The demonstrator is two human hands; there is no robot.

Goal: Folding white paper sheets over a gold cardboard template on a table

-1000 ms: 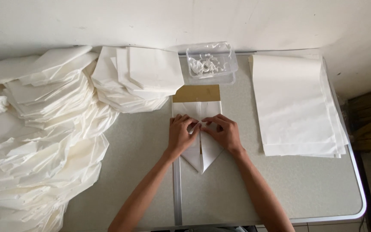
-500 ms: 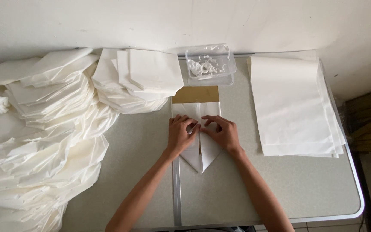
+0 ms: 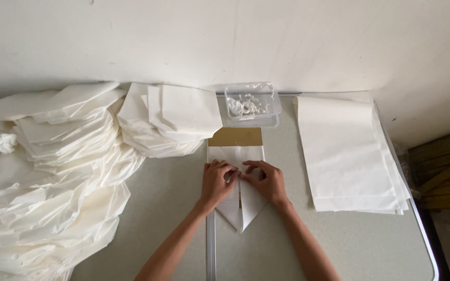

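1. The grey table [image 3: 147, 218] fills the lower part of the view, set against a pale wall, with a metal seam running down its middle toward the person.
2. A large heap of folded white paper pieces [image 3: 48, 182] covers the table's left side, spilling toward the near edge; a crumpled scrap sits on its far left.
3. On the right lies a flat stack of white paper sheets [image 3: 347, 156], its edges roughly squared, well apart from the hands.
4. A smaller pile of folded pieces [image 3: 167, 119] leans against the wall just left of centre.
5. The folded white sheet [image 3: 240, 211] being worked lies at the table's centre, over the seam — its near end comes to a point aimed at the person, its far end lies across a brown card [image 3: 235, 137].
6. A clear plastic tub [image 3: 252, 104] with small white bits inside stands just beyond the card, near the wall.
7. The left hand [image 3: 217, 183] and right hand [image 3: 266, 182] press flat on the sheet, side by side, fingertips nearly meeting over its centre line; the fingers are bent and close together, pinning paper rather than gripping anything.
8. Compared with a second ago, almost nothing has shifted — hands, point and card sit as they did. I judge the fold is being held or creased in place.
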